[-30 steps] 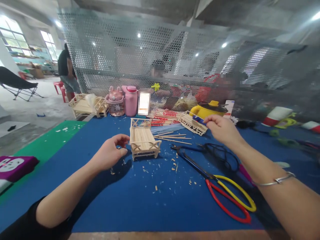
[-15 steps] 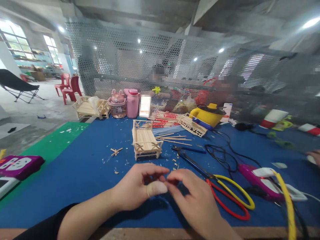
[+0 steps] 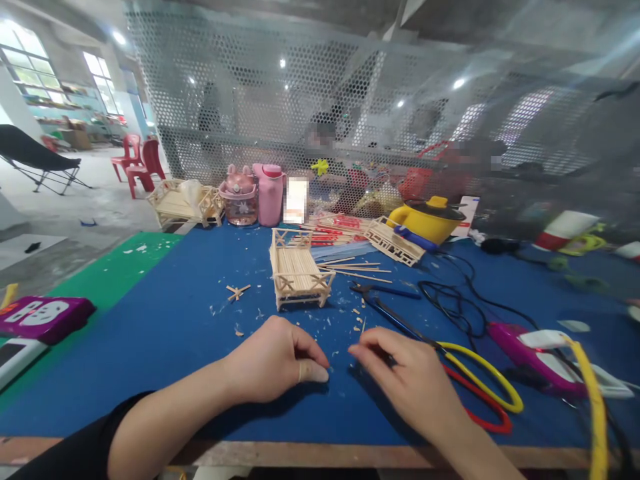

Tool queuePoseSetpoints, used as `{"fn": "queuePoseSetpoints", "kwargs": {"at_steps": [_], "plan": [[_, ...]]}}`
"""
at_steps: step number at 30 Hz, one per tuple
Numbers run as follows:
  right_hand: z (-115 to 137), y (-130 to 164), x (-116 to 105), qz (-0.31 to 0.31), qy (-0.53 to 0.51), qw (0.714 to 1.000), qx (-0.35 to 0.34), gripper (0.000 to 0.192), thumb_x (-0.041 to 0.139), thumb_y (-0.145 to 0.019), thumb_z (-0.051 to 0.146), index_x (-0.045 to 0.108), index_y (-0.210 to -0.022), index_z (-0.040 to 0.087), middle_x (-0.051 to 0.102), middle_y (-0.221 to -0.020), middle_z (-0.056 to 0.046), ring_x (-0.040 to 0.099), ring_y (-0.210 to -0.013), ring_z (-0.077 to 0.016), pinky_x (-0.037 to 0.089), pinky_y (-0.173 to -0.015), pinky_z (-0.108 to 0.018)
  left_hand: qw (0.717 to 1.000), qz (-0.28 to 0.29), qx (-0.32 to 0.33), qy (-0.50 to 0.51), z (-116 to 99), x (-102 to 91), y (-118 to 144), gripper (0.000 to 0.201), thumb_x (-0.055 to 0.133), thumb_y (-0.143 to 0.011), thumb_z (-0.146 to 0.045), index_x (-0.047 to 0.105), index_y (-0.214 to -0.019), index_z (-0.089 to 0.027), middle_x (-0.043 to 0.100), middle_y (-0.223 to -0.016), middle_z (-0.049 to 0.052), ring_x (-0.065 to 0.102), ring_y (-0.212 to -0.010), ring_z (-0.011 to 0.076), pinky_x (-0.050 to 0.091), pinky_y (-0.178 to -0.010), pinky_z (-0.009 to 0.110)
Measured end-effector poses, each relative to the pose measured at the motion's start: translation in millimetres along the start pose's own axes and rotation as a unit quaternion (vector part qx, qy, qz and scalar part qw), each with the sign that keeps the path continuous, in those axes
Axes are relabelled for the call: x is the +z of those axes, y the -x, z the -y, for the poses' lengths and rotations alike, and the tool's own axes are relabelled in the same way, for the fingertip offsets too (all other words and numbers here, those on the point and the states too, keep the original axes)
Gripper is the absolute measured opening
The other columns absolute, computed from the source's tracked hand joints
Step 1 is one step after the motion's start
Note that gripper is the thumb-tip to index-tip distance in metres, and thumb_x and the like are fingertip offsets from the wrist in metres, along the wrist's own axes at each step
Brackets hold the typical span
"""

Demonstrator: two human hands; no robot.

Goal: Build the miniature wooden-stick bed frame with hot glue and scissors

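Note:
My left hand [image 3: 273,363] is over the blue table mat, its thumb and forefinger drawn close together; the thumb wears a pale covering. Facing it across a small gap, my right hand [image 3: 405,373] has its thumb and fingertips pinched. A thin pale sliver [image 3: 363,325] shows just above the right fingers, and I cannot tell whether they hold it. Anything in either pinch is too small to make out. Beyond both hands stands a miniature bed of wooden sticks [image 3: 300,270]. To its left lies a small crossed-stick piece [image 3: 237,292].
Beside my right hand lie long-handled scissors [image 3: 483,373] and blue-handled pliers [image 3: 390,291]. Loose sticks [image 3: 360,267], a stick frame [image 3: 395,241] and a yellow pot [image 3: 427,223] are farther back. Black cable [image 3: 450,307] and a purple power strip [image 3: 530,357] occupy the right.
My hands have moved apart; their fingertips were together before. The right hand has shifted a little to the right, and the camera view has tilted slightly.

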State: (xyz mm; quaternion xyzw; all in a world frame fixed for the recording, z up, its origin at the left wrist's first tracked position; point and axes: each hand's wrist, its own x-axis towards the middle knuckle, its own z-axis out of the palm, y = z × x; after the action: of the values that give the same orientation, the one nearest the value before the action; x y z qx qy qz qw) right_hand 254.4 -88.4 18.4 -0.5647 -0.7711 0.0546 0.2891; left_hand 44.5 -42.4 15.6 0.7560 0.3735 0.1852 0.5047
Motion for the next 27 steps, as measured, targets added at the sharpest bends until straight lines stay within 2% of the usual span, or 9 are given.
{"fn": "queuePoseSetpoints", "kwargs": {"at_steps": [2,4,7,9,14,19,21,25,27], "plan": [[-10,-3,-7,-0.014,0.009,1.000,0.013,0.027,0.044,-0.091,0.037,0.059,-0.073,0.023,0.060,-0.060,0.003,0.057,-0.055,-0.0119,0.043,-0.056,-0.023,0.998,0.029,-0.011,-0.048,1,-2.2,1,0.030,0.052,-0.082,-0.035,0.073,-0.096,-0.018,0.069,-0.066,0.002,0.059,-0.055,0.0134,0.045,-0.057,0.023],[-25,-9,-15,-0.032,0.034,0.999,0.019,0.023,0.039,-0.092,0.032,0.060,-0.087,0.023,0.060,-0.060,0.003,0.057,-0.053,-0.0127,0.044,-0.053,-0.023,0.994,0.039,0.000,-0.107,1,-4.0,2,0.040,0.047,-0.086,-0.040,0.066,-0.114,-0.020,0.067,-0.060,0.001,0.057,-0.049,0.0139,0.044,-0.055,0.024],[-55,-33,-28,-0.070,0.111,0.991,-0.024,0.037,0.038,-0.083,0.016,0.052,-0.117,0.020,0.066,-0.098,-0.007,0.065,-0.079,-0.0181,0.051,-0.071,-0.030,0.980,0.004,0.039,-0.194,0,-5.8,2,0.058,0.052,-0.081,-0.052,0.052,-0.131,-0.022,0.069,-0.065,0.003,0.060,-0.055,0.0171,0.044,-0.057,0.026],[-81,-59,-40,-0.093,0.183,0.978,-0.042,0.051,0.043,-0.073,0.013,0.049,-0.123,0.016,0.055,-0.125,-0.014,0.057,-0.109,-0.0263,0.046,-0.092,-0.040,0.972,-0.012,0.052,-0.230,1,-6.2,0,0.057,0.050,-0.082,-0.053,0.052,-0.131,-0.024,0.071,-0.070,0.004,0.062,-0.059,0.0187,0.043,-0.057,0.027],[-148,-132,-69,-0.163,0.266,0.948,0.063,0.053,0.050,-0.076,0.029,0.048,-0.124,0.007,0.056,-0.122,-0.022,0.050,-0.117,-0.0359,0.040,-0.098,-0.048,0.956,-0.016,0.071,-0.284,5,-4.9,-5,0.035,0.047,-0.087,-0.040,0.066,-0.111,-0.023,0.072,-0.076,0.004,0.066,-0.065,0.0187,0.045,-0.061,0.026],[-197,-172,-73,-0.042,0.320,0.925,0.199,0.067,0.057,-0.077,0.046,0.042,-0.130,0.008,0.048,-0.133,-0.023,0.048,-0.119,-0.0372,0.043,-0.091,-0.046,0.957,0.002,0.089,-0.277,7,-3.5,-8,0.029,0.049,-0.087,-0.037,0.066,-0.107,-0.026,0.074,-0.085,0.002,0.068,-0.072,0.0187,0.046,-0.062,0.025],[-208,-178,-69,-0.009,0.314,0.922,0.227,0.056,0.057,-0.080,0.045,0.050,-0.121,0.008,0.056,-0.123,-0.024,0.055,-0.110,-0.0353,0.046,-0.084,-0.043,0.959,0.008,0.093,-0.268,6,-3.7,-8,0.028,0.049,-0.087,-0.035,0.066,-0.107,-0.027,0.074,-0.088,0.002,0.069,-0.075,0.0192,0.048,-0.064,0.025],[-219,-187,-67,0.037,0.290,0.926,0.239,0.031,0.052,-0.089,0.042,0.060,-0.105,0.017,0.064,-0.102,-0.008,0.062,-0.089,-0.0186,0.050,-0.077,-0.034,0.965,0.020,0.122,-0.230,4,-4.2,-8,0.027,0.048,-0.088,-0.030,0.064,-0.110,-0.027,0.073,-0.098,0.001,0.069,-0.087,0.0180,0.051,-0.074,0.025],[-220,-189,-69,0.028,0.283,0.928,0.240,0.027,0.054,-0.089,0.040,0.062,-0.099,0.017,0.064,-0.097,-0.005,0.062,-0.083,-0.0152,0.051,-0.073,-0.032,0.963,0.015,0.158,-0.217,4,-3.8,-6,0.027,0.047,-0.089,-0.028,0.063,-0.111,-0.025,0.073,-0.102,0.001,0.068,-0.090,0.0168,0.051,-0.078,0.025]]}}
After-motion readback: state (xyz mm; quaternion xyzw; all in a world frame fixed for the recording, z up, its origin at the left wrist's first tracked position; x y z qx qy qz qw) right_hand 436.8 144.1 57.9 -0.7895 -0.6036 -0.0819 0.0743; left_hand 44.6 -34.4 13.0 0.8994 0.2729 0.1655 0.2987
